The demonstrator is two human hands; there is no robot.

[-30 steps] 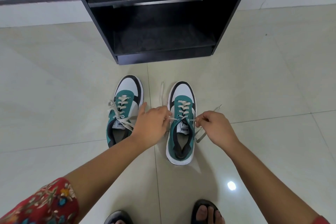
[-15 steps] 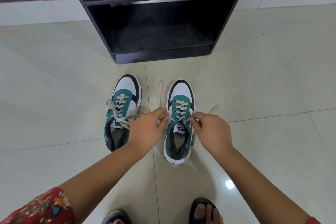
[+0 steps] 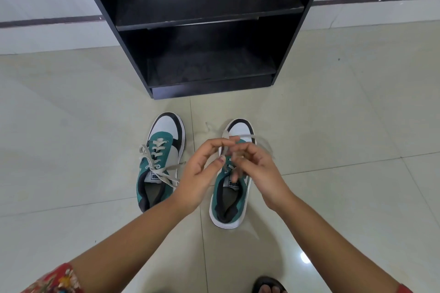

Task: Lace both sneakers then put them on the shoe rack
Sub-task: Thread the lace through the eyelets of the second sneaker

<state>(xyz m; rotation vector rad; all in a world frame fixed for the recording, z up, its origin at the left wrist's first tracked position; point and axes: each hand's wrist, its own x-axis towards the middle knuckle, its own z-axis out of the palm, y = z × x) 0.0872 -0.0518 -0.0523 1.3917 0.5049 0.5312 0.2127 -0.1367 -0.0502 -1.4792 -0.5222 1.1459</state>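
Note:
Two teal, white and black sneakers stand side by side on the floor, toes toward the rack. The left sneaker (image 3: 159, 162) is laced, its grey lace ends lying loose over its side. Above the right sneaker (image 3: 229, 200) both hands meet: my left hand (image 3: 202, 173) and my right hand (image 3: 256, 171) each pinch an end of its grey lace (image 3: 250, 137), crossing the ends over the tongue. The fingers are blurred and hide the upper eyelets. The black shoe rack (image 3: 209, 88) stands just beyond the toes, its shelves bare.
Pale floor tiles spread all around, with a white wall behind the rack. A foot in a dark sandal (image 3: 269, 286) shows at the bottom edge, close behind the right sneaker.
Both hands have lifted from the sides of the right sneaker and come together above it, bringing the lace ends up and crossing them. The view has tilted up slightly.

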